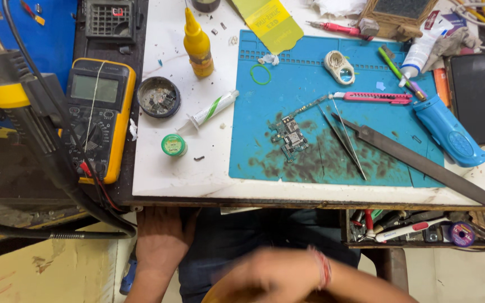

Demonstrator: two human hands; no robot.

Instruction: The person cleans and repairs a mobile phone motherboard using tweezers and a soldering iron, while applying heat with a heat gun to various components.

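Both hands sit below the desk edge, away from the repair mat.

Head view: the left hand [161, 238] rests low beside the lap, fingers together and pointing down, holding nothing that shows; the right hand [273, 275] is a blur across the lap, with a red thread at the wrist — I cannot tell whether it is spread or pinching something. Nearest them on the desk [158, 179], a small circuit board [288, 136] lies flat on the stained blue mat [310, 73], probably centred there for easy reach. Tweezers [341, 137] and a long flat file [416, 160] lie just right of it, well apart from either hand — a yellow multimeter [99, 120] sits left.
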